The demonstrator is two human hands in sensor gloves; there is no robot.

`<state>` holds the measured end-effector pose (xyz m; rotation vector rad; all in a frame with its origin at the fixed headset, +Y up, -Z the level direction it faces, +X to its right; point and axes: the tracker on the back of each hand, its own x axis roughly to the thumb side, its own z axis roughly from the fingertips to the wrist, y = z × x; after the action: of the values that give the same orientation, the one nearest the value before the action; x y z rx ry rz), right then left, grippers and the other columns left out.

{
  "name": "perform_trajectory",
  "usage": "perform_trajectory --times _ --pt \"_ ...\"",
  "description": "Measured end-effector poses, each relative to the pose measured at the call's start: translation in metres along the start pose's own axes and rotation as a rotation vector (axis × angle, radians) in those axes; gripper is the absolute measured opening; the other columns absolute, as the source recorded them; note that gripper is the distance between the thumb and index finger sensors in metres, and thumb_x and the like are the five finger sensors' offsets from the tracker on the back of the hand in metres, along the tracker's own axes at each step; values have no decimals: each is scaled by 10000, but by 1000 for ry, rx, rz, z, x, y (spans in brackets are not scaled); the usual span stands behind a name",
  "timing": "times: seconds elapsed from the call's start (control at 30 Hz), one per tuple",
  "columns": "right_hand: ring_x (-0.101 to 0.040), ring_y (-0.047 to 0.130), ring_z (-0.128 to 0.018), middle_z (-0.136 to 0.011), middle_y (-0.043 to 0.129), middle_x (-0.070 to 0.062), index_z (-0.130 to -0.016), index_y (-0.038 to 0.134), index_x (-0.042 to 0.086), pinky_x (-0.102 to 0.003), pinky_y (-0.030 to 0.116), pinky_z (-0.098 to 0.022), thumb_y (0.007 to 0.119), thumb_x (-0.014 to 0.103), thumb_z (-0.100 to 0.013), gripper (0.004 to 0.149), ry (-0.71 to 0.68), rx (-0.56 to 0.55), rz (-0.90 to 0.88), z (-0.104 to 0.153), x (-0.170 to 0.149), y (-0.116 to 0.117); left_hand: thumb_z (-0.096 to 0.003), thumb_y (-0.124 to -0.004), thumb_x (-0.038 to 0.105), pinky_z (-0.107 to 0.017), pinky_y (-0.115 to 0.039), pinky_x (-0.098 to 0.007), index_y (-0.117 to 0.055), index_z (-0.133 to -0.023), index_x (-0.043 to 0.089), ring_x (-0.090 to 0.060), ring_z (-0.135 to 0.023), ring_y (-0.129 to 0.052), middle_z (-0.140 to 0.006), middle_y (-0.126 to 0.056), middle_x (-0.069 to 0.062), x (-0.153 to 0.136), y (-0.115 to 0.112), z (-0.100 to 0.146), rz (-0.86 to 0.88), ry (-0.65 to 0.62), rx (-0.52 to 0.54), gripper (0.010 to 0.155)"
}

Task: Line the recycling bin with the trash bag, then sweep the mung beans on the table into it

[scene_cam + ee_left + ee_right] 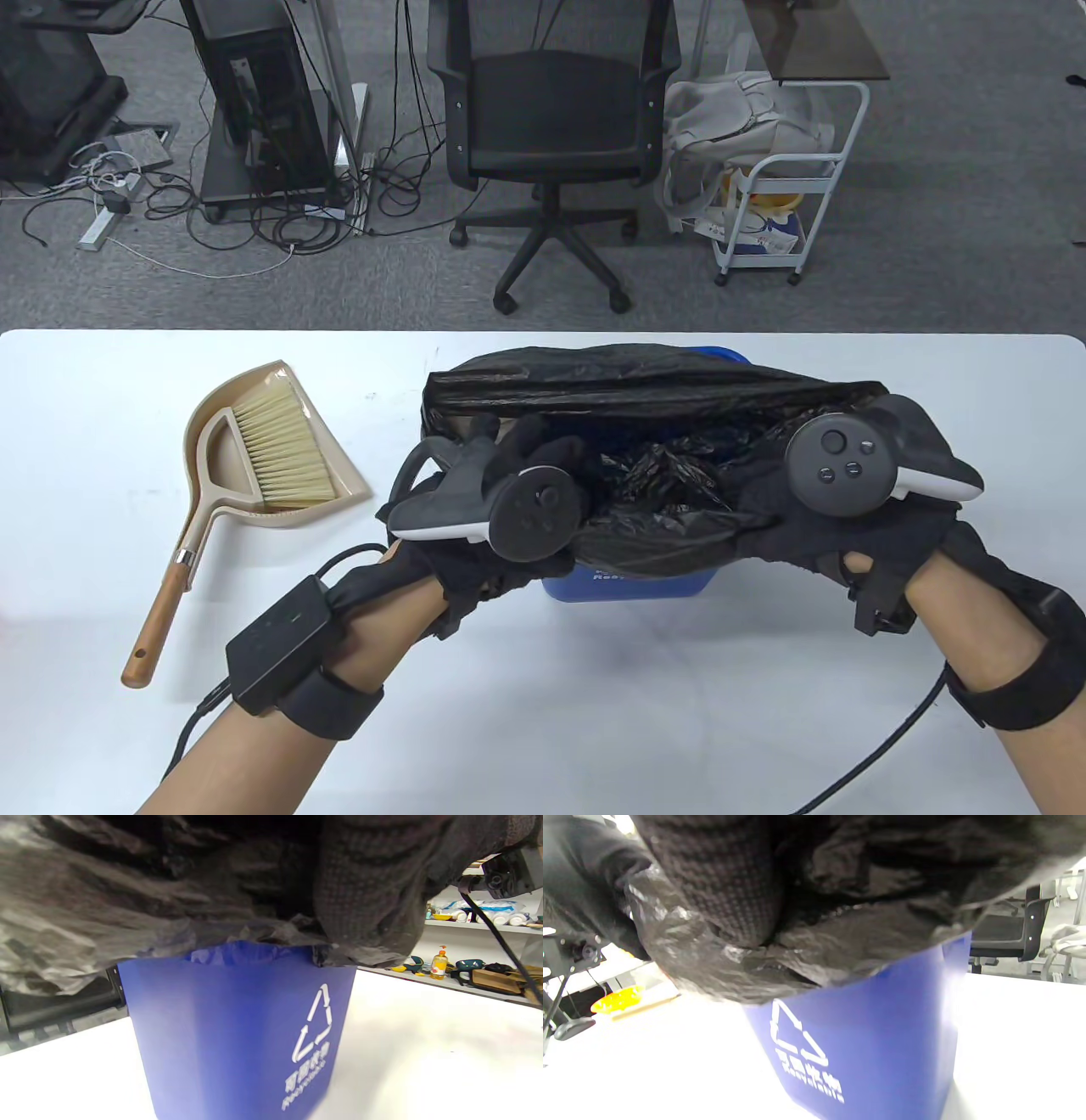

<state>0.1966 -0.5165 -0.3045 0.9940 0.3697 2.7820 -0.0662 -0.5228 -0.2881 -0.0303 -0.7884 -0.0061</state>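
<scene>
Stretching the trash bag (653,399) over the recycling bin (632,584) looks risky: thin film pulled sideways could tear at the rim or slip back inside; a hard tug might tip the bin on the counter (543,696). Left hand (501,475) grip: fingers curled, bunching the bag's near-left edge. Right hand (814,509) grip: likewise closed on the near-right edge. Bin sits directly beneath both grips. No mung beans visible. Brush and dustpan (263,450) lie left of the left grip, untouched.

The blue recycling bin (237,1035) bears a white three-arrow recycling symbol (316,1022) on its side wall, with white characters and a line of lettering beneath, both too blurred to read.
</scene>
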Motion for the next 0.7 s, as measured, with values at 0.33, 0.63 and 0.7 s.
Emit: perform_trajectory --times 0.33,0.63,0.7 --pt "-670 553 -986 -1119 616 -335 -899 885 25 -851 311 -591 881 477 -434 649 -48 5 -28 7 1 -5 -409 -920 542 -687 -366 -885 -974 -869 137 -687 -1074 -490 -1193 -643 -244 -16 23 19 305 -90 27 615" --pt "-613 755 -907 -1000 827 -297 -837 964 68 -827 446 -599 841 329 -500 443 -11 -355 -130 24 2 -69 -465 -913 425 -688 -463 -861 -1025 -777 111 -641 -1004 -708 -1055 -855 -218 -16 57 20 332 21 257 457" --pt "-600 800 -878 -967 867 -286 -824 979 67 -818 475 -594 853 324 -493 437 55 -301 -98 8 -1 -61 -456 -929 417 -690 -500 -847 -1005 -818 125 -629 -985 -749 -1048 -865 -208 -13 50 6 225 95 210 471"
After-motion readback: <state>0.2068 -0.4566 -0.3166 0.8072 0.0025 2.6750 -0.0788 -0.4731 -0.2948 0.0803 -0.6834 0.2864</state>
